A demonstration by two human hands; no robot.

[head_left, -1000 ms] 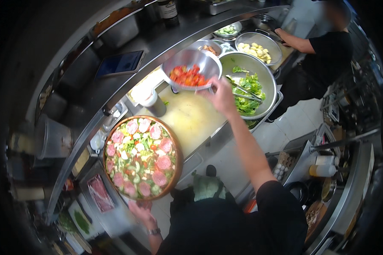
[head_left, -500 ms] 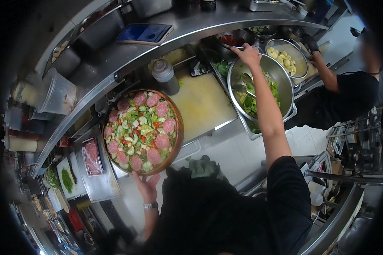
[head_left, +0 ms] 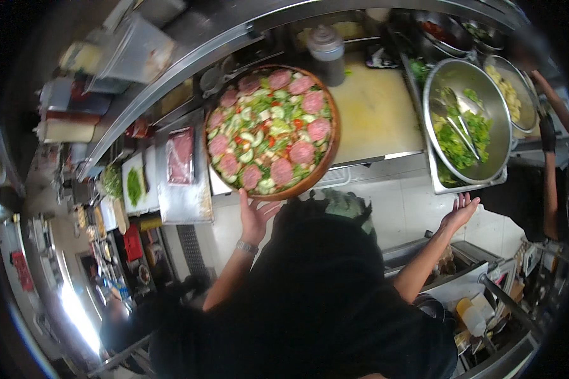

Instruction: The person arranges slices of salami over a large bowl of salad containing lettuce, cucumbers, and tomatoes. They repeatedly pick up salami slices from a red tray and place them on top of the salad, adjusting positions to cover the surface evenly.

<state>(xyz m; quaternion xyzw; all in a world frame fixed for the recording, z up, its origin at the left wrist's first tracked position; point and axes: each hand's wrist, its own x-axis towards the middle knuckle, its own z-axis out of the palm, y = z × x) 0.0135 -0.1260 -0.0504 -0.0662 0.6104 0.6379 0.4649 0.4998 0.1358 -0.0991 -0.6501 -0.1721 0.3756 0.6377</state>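
A round wooden bowl (head_left: 330, 163) of mixed salad, ringed with round pink meat slices (head_left: 302, 152), stands left of centre. My left hand (head_left: 255, 218) is open at its near edge, fingers spread, the fingertips against or just under the bowl's side; exact contact cannot be made out. To the right, a large steel mixing bowl (head_left: 498, 136) holds green lettuce (head_left: 452, 144), with metal tongs (head_left: 468, 137) lying in it. My right hand (head_left: 459, 213) is open and empty, palm turned up, just below the near side of that steel bowl.
A yellowed cutting board (head_left: 379, 120) lies between the bowls, with a squeeze bottle (head_left: 327, 55) behind. Packaged meat (head_left: 180, 156) sits on a metal tray at left. A colander (head_left: 504, 85) of yellow chunks and a co-worker's gloved hand (head_left: 547, 131) are at right.
My right hand has let go of the steel bowl's rim and drawn back toward me. My left hand stays by the wooden bowl. The view has shifted, moving the scene right and up.
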